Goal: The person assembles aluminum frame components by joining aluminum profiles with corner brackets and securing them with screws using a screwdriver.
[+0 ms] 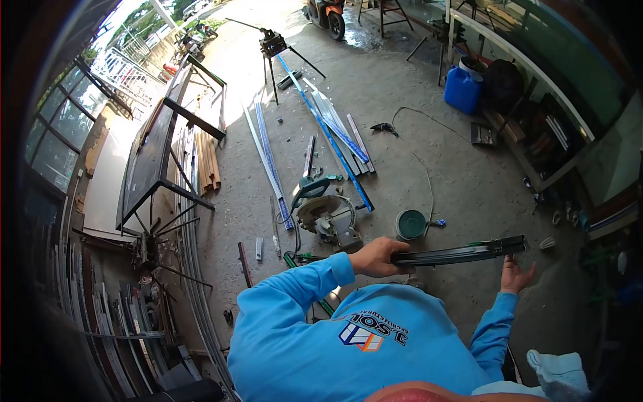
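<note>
My left hand (380, 257) is closed round one end of a bundle of long, narrow dark metal strips (455, 254). The bundle lies roughly level in front of my chest, its far end pointing right. Below that far end is my right hand (517, 275), palm up with fingers apart, a fingertip at or very near the bundle's underside. Beyond my left hand a miter saw (329, 216) stands on the concrete floor. A round green-topped bucket (410, 225) sits just past the strips.
Long metal profiles (345, 137), some with blue film, lie on the floor ahead. A black metal frame table (151, 157) stands left, above stacked lengths of material. On the right are a blue jug (463, 88), a dustpan (482, 134) and a drill-like tool (384, 128) with a trailing cord.
</note>
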A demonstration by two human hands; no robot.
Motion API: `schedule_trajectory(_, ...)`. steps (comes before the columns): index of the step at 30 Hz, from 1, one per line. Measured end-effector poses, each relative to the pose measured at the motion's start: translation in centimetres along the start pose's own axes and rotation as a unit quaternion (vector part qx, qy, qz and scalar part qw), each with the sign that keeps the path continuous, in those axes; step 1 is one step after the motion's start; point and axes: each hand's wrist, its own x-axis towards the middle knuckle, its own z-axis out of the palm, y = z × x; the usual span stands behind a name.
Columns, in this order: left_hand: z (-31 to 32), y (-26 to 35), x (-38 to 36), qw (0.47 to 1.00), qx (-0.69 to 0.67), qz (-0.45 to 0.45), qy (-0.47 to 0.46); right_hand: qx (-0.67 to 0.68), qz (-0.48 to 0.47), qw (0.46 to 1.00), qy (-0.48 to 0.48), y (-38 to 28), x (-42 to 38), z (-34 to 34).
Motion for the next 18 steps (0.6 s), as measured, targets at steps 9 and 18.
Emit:
schedule_trajectory(9, -2.6, -0.5, -5.2, 0.999, -0.026, -0.036, -0.028, -0.006, -0.034, 0.999, -0.009, -4.0, 12.1, -8.5)
schedule_trajectory(18, -5.9, -12.7, -11.5, 0.959, -0.157, -0.136, 0.192, -0.081, 0.034, 0.982, -0.169, 4.2, -9.6, 8.5)
